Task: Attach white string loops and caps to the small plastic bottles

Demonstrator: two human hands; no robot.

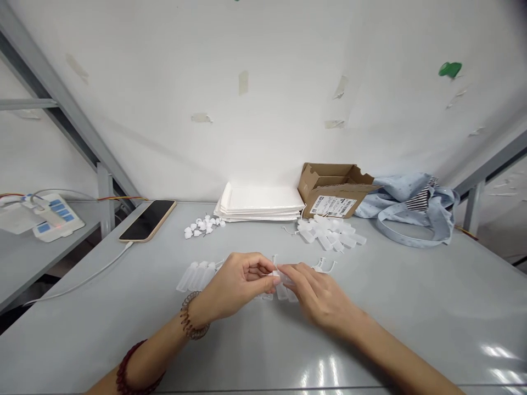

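Note:
In the middle of the table, my left hand pinches a small white cap-like piece between thumb and fingertips. My right hand meets it, its fingers closed on a translucent plastic tube, mostly hidden by the fingers. The two pieces are touching or very close; I cannot tell which. More flat translucent tubes lie in a row beneath and left of my hands. Thin curved strips stick out just beyond my right hand.
Small white caps lie in a heap at back left, and loose translucent tubes at back right. Behind are white padded envelopes, an open cardboard box and a blue cloth bag. A charging phone lies left, near a power strip.

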